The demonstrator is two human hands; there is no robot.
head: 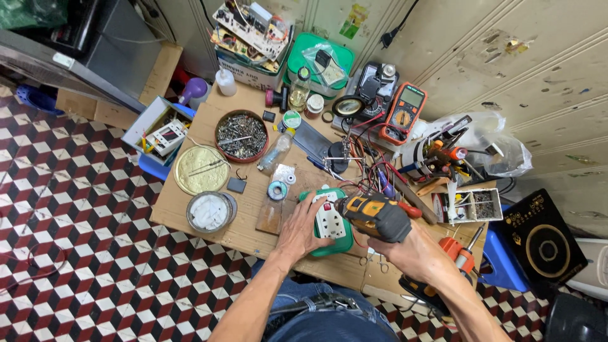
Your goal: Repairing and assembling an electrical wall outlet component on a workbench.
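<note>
On a low wooden table [190,209] lies a green and white power socket block [330,223]. My left hand [299,231] rests flat on its left edge and on the wood, fingers spread. My right hand [411,250] grips an orange and black cordless screwdriver [373,215], whose tip points left onto the top of the socket block. A tangle of red and black wires [367,174] lies just behind the block.
A round tin of screws [241,135], a gold lid [201,170] and a tin with white pieces [209,211] sit at left. An orange multimeter [404,114], tool cup [430,158], small parts box [472,206] and induction hob [544,244] are at right. Checkered tile floor [82,240] lies to the left.
</note>
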